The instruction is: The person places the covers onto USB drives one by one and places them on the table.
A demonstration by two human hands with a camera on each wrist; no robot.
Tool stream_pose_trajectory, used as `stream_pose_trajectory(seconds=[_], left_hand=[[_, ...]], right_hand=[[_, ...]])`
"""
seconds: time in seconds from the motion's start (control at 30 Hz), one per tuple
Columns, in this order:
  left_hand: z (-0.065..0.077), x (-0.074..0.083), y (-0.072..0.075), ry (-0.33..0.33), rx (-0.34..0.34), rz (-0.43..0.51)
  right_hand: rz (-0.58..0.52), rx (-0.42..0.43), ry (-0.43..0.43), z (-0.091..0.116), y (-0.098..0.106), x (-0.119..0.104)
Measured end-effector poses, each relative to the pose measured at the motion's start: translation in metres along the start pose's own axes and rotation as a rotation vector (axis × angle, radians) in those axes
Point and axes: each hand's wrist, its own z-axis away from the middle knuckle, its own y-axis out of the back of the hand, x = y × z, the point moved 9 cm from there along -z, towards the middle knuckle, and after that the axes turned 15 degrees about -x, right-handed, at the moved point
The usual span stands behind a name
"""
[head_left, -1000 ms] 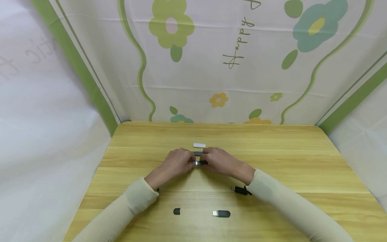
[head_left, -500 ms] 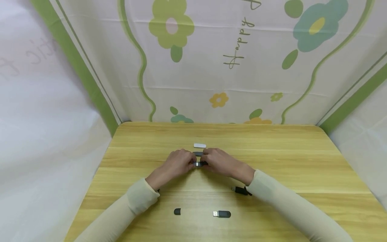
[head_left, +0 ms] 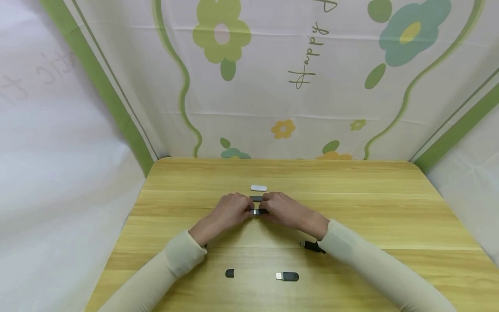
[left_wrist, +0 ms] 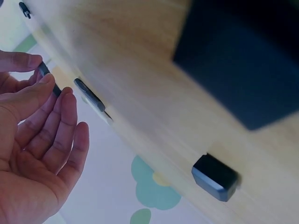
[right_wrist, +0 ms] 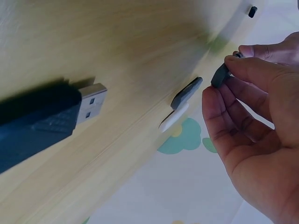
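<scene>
My left hand point(head_left: 231, 211) and right hand point(head_left: 286, 211) meet over the middle of the table. Between them is a dark USB flash drive point(head_left: 262, 212), its silver plug showing as a narrow bright strip. The right thumb and fingers pinch its body, also seen in the right wrist view as a dark curved piece point(right_wrist: 220, 75). At the plug end, the left thumb and fingers pinch a dark cap point(left_wrist: 50, 78), mostly hidden by the fingertips. Just behind lie a closed grey USB stick point(head_left: 256, 198) and a white one point(head_left: 259, 188), side by side.
Nearer the front lie a black cap point(head_left: 230, 273) and an uncapped flash drive point(head_left: 287, 276). Another black drive point(head_left: 311, 246) is partly under the right sleeve. A large dark block point(left_wrist: 247, 60) looms close in the left wrist view. The wooden table point(head_left: 351, 195) meets a flowered cloth behind.
The silver strip between the hands looks narrower than a second ago, the cap sitting closer to the drive's body. Both hands otherwise stay nearly in place.
</scene>
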Motion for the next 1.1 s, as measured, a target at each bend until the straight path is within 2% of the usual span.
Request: stream_pose_trajectory(seconds=[1.1], left_hand=[[-0.0010, 0.0026, 0.0003, -0.002, 0.041, -0.033]], right_hand=[[0.023, 0.032, 0.017, 0.0022, 0.0000, 0.0003]])
